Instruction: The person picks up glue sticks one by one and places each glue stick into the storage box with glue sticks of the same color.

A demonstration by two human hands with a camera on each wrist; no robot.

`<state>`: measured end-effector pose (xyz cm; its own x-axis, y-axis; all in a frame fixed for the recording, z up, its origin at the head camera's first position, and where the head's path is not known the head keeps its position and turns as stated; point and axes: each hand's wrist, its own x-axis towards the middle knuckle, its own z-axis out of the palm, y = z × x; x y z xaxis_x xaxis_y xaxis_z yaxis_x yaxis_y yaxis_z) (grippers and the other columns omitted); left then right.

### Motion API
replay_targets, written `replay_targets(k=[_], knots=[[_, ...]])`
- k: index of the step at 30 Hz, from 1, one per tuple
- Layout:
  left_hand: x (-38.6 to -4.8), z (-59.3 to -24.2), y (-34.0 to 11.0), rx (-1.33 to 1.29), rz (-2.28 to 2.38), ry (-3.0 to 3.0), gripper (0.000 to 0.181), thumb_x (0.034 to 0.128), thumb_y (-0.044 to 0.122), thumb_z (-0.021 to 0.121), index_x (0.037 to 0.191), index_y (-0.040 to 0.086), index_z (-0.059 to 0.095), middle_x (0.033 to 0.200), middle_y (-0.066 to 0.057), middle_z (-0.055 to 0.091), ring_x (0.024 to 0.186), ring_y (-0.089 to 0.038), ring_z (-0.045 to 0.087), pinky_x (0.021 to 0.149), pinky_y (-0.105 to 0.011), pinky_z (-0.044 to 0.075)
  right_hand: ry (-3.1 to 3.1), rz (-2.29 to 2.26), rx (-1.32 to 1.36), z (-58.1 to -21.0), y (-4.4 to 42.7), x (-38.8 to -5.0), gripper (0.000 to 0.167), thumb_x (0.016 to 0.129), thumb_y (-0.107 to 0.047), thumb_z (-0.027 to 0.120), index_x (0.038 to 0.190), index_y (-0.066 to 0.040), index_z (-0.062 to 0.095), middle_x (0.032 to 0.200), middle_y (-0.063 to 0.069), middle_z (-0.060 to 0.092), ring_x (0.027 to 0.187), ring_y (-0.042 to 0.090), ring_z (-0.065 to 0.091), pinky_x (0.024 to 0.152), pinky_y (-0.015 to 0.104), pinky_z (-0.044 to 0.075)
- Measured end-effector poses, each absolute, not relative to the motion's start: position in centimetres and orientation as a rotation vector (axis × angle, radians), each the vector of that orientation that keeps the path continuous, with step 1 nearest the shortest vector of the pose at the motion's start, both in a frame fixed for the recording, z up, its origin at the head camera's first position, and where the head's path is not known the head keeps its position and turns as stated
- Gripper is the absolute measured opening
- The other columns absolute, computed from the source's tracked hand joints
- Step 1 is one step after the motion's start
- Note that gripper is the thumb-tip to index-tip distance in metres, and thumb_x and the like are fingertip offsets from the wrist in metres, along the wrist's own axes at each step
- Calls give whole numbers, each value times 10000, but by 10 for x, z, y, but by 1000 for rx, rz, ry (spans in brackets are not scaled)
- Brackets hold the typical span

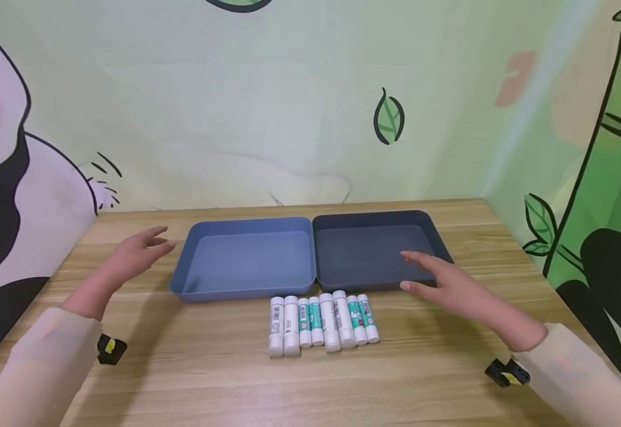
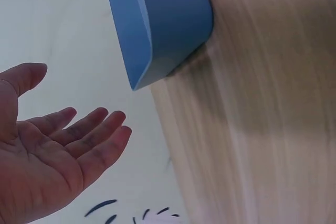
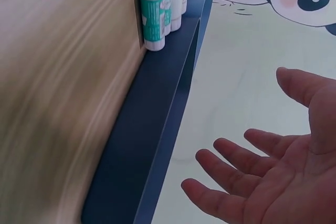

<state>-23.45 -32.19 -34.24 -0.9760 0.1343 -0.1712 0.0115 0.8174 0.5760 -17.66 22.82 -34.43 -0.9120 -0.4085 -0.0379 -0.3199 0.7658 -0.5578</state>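
Note:
Several glue sticks lie side by side in a row on the table, in front of two trays. Some are larger white glue sticks (image 1: 291, 326), others smaller green-and-white glue sticks (image 1: 316, 321). Behind them stand a blue tray (image 1: 193, 292) on the left and a dark navy tray (image 1: 342, 287) on the right, their sides touching. My left hand (image 1: 136, 256) hovers left of the blue tray, fingers relaxed, holding nothing. Over the front right of the navy tray, my right hand (image 1: 449, 284) is held with fingers and thumb spread. Its palm (image 3: 299, 182) is bare in the right wrist view.
The wooden table (image 1: 225, 379) extends around the trays and ends against a wall (image 1: 289, 118) with painted leaves and pandas. Each sleeve cuff carries a small black device, one at the left wrist (image 1: 111, 349) and one at the right wrist (image 1: 508, 373).

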Motion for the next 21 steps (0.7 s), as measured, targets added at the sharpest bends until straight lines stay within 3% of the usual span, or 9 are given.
replay_targets(k=[3, 11, 16, 21], knots=[[-234, -346, -325, 91, 927, 2747, 720, 1114, 377, 390, 1589, -106, 147, 1526, -412, 354, 1315, -573, 496, 1056, -632, 488, 2776, -879, -562, -346, 227, -175, 675, 1028, -391, 615, 1542, -5, 408, 1547, 249, 472, 1367, 471, 506, 1041, 629, 491], [-237, -357, -330, 43, 1055, 2596, 690, 1122, 311, 367, 1587, -122, 96, 1558, -413, 295, 1424, -558, 383, 1126, -609, 444, 2644, -1035, -515, -353, 224, -173, 619, 1041, -321, 603, 1524, 22, 421, 1447, 262, 554, 1263, 395, 609, 982, 513, 557], [-238, -365, -330, 30, 1135, 2520, 647, 1125, 249, 347, 1584, -131, 95, 1576, -417, 254, 1433, -554, 377, 1136, -589, 438, 2569, -1122, -481, -359, 218, -172, 617, 1029, -286, 624, 1498, 67, 435, 1382, 267, 596, 1213, 356, 633, 929, 401, 572], [-238, -370, -330, -13, 1221, 2440, 630, 1129, 224, 317, 1587, -126, 64, 1595, -411, 210, 1454, -543, 352, 1150, -573, 431, 2467, -1194, -388, -363, 213, -171, 625, 1032, -280, 617, 1514, 61, 410, 1391, 270, 588, 1216, 349, 631, 846, 387, 589]])
